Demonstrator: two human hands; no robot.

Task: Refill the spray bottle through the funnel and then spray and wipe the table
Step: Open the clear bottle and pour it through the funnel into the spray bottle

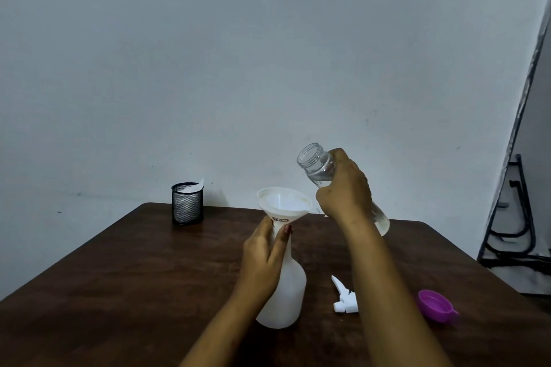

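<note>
A white spray bottle (287, 292) stands uncapped on the dark wooden table (134, 271), with a white funnel (283, 202) set in its neck. My left hand (264, 256) grips the bottle's neck just under the funnel. My right hand (346, 188) holds a clear water bottle (316, 164), tilted with its open mouth up and to the left, above and right of the funnel. No water is flowing from it. The white spray trigger head (344, 296) lies on the table to the right of the spray bottle.
A purple cap (435, 305) lies at the right, near the table's edge. A black mesh cup (187, 202) with something white in it stands at the table's far edge by the wall. A black metal frame (518, 217) leans at the far right.
</note>
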